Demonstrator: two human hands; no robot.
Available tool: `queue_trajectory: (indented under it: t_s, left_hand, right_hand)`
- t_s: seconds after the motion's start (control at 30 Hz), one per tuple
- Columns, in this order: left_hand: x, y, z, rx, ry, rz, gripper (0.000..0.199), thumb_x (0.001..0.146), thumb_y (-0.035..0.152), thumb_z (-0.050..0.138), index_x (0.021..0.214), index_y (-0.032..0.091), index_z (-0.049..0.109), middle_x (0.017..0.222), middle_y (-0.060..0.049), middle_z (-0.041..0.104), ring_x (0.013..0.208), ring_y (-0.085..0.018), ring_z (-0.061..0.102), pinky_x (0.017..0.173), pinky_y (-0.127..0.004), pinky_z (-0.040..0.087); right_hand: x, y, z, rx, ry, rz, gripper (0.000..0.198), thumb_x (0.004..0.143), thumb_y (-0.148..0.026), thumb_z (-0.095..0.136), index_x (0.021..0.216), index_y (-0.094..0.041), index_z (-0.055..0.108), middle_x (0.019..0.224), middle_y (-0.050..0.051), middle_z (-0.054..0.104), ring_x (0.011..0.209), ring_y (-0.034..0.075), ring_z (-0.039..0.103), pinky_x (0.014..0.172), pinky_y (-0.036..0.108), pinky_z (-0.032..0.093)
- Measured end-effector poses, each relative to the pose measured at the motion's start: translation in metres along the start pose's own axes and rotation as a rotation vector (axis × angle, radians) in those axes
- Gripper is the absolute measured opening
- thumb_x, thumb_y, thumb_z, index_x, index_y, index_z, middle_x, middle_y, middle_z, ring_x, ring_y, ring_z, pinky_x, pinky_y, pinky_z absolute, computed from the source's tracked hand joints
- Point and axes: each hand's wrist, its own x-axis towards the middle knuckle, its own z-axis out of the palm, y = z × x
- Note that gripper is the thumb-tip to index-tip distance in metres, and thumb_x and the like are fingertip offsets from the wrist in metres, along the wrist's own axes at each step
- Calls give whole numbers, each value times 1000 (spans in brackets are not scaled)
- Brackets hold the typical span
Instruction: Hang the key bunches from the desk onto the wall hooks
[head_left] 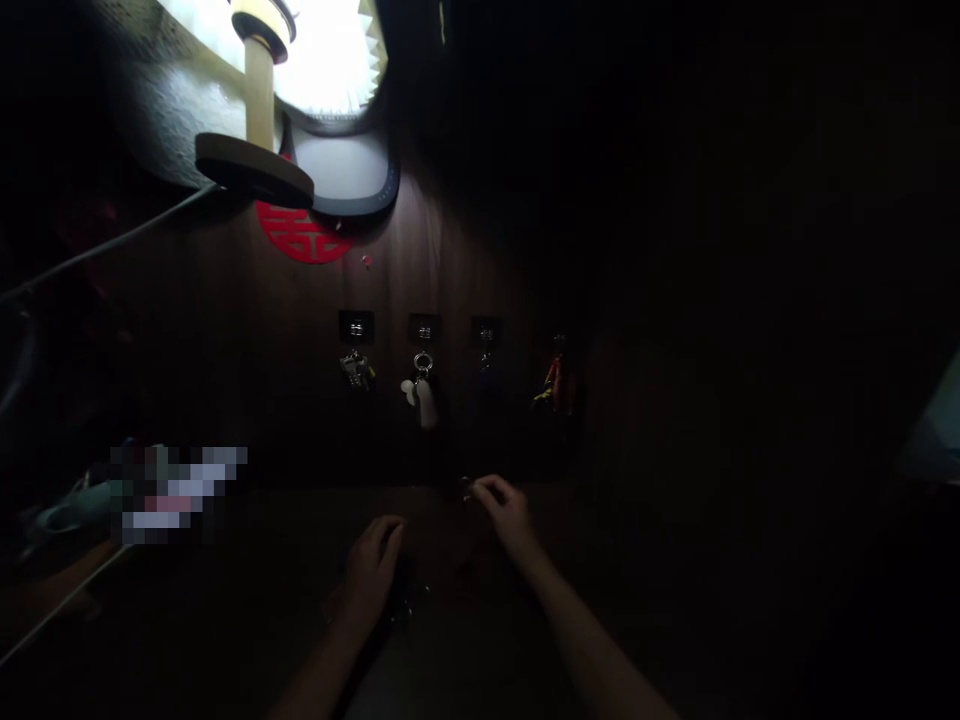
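Note:
In dim light, my right hand (508,510) is closed in a pinch at the middle of the view. A small shiny metal piece (466,488) shows at its fingertips; its kind is too dark to make out. My left hand (373,555) is lower and to the left, its fingers bent and pressed together. Whatever they hold, if anything, is hidden. Several tiny glints (405,607) appear just right of my left wrist. Beyond both hands, a bunch of keys (357,370), a key ring with pale tags (423,390) and a red and yellow hanging item (553,382) hang from hooks.
A lit lamp (259,95) with a round base is at the upper left, its cable (112,243) running left. Below it is a red round paper ornament (307,235). Dark square hook plates (424,329) line the brown panel. A blurred-out patch (176,495) covers something at left.

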Motion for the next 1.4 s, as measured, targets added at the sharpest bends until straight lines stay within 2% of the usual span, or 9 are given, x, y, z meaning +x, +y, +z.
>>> queue_trajectory:
  t_s: [0.07, 0.17, 0.37, 0.47, 0.6, 0.77, 1.0, 1.4]
  left_hand:
    - [1, -2, 1, -3, -16, -16, 29, 83, 41, 41, 83, 22, 62, 85, -5, 67, 84, -21, 62, 77, -33, 48]
    - [1, -2, 2, -6, -50, -25, 29, 82, 42, 42, 82, 22, 62, 85, -4, 67, 83, -21, 62, 75, -33, 48]
    - [0, 3, 0, -35, -84, -23, 31, 81, 43, 41, 78, 21, 62, 81, -4, 67, 79, -21, 63, 72, -31, 48]
    - [0, 3, 0, -48, -84, -31, 30, 81, 43, 42, 79, 21, 62, 80, -4, 67, 78, -21, 62, 72, -31, 48]
    - [1, -2, 2, -55, -77, -33, 29, 81, 42, 43, 78, 21, 62, 80, -4, 67, 79, -21, 62, 72, -30, 47]
    - [1, -2, 3, -59, -75, -49, 28, 81, 41, 43, 80, 21, 62, 81, -3, 67, 79, -20, 61, 73, -30, 46]
    - [2, 2, 2, -63, -77, -59, 28, 80, 41, 42, 76, 20, 61, 79, -4, 67, 78, -21, 61, 72, -31, 46]
    - [1, 1, -1, -13, -126, -92, 30, 82, 43, 40, 83, 21, 62, 86, -3, 67, 83, -20, 61, 75, -30, 45]
  right_hand:
    - [18, -8, -9, 24, 42, -23, 23, 68, -42, 59, 66, -19, 61, 63, -1, 61, 65, 15, 56, 63, 25, 42]
    - [51, -29, -18, 75, 78, 1, 26, 65, -44, 60, 67, -18, 60, 60, -1, 60, 55, 13, 54, 50, 22, 39]
    - [111, -80, -21, 160, 239, -50, 21, 63, -37, 60, 69, -17, 60, 62, -2, 60, 51, 8, 53, 44, 17, 36]
    - [131, -97, -17, 184, 303, -23, 11, 66, -28, 59, 66, -16, 58, 58, -4, 59, 47, 6, 51, 42, 16, 34]
    - [146, -102, -12, 187, 334, 30, 8, 69, -21, 56, 63, -16, 56, 54, -4, 56, 42, 5, 49, 38, 15, 32]
    - [149, -92, -8, 188, 341, 80, 10, 69, -19, 57, 60, -15, 55, 52, -4, 56, 39, 4, 45, 35, 14, 28]
    - [140, -76, -7, 197, 320, 106, 8, 72, -22, 54, 68, -16, 57, 57, -3, 59, 42, 4, 46, 38, 14, 31]
    - [100, -39, -9, 179, 192, 135, 15, 69, -24, 53, 78, -17, 63, 67, 1, 65, 48, 6, 51, 43, 16, 35]
